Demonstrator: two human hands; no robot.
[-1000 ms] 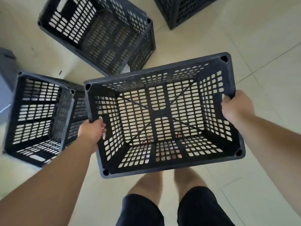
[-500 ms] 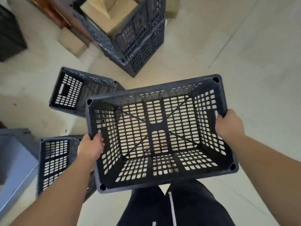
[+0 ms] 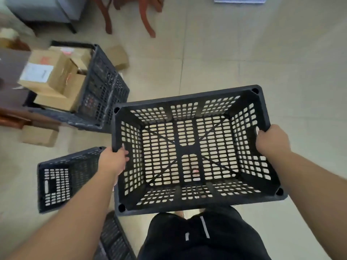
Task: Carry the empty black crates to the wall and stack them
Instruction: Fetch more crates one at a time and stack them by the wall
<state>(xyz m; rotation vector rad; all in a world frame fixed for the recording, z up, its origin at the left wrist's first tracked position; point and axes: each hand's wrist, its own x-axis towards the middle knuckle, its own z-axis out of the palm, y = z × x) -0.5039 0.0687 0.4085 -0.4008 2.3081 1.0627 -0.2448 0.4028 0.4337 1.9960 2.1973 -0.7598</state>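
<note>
Head view: crate (image 3: pixel 187 99) was off the floor (image 3: pixel 244 62), centre-right of frame, roughly level, mouth up, empty. Tile showed through the base slots.

Left hand (image 3: pixel 114 162) was clamped on the left short rim, fingertips hooked over to the inside wall. Right hand (image 3: pixel 271 141) was clamped on the right short rim, fingers curled over the edge. Both grips matched a second ago, no reshuffle.

What changed was the scene, not the hold. A second ago the camera looked down on the pickup spot, with other crates crowding the upper and left frame. Now the view had swung up and round:
- loaded crate (image 3: pixel 105 87) with boxes (image 3: pixel 50 72) sat upper left
- wooden legs (image 3: pixel 146 21) had come in at the top edge
- one floor crate (image 3: pixel 56 182) was down at lower left, beside the left forearm
- a sliver of another crate (image 3: pixel 114 239) showed at the bottom edge, near the shorts (image 3: pixel 197 237)

My read: lift was done and the carry leg was under way, with the person turning off the pickup spot. No wall or stack was in frame, so I couldn't tell how much of the walk was left. At least two empties still waited on the floor. The loaded one isn't empty, so I'd skip it. The bottom-edge crate looked like the trip risk.
</note>
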